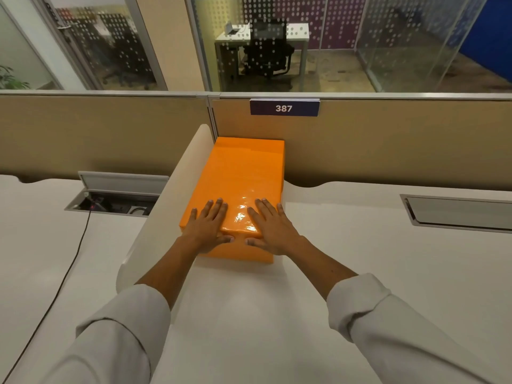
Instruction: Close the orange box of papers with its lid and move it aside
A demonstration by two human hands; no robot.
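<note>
While both the left hand (209,226) and right hand (270,228) press flat, fingers spread wide and gripping nothing, on the lid (243,178) of the orange box (238,252) at the desk's (360,245) rear left corner, uneven pressure could leave the lid skewed or jam the box against the white divider (166,206).

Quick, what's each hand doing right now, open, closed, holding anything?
Left hand: open, flat on the orange box lid, gripping nothing.
Right hand: open, flat on the same lid, gripping nothing.

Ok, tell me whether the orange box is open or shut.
Shut: the lid covers the whole orange box, no papers show, and both hands lie flat on it.
</note>
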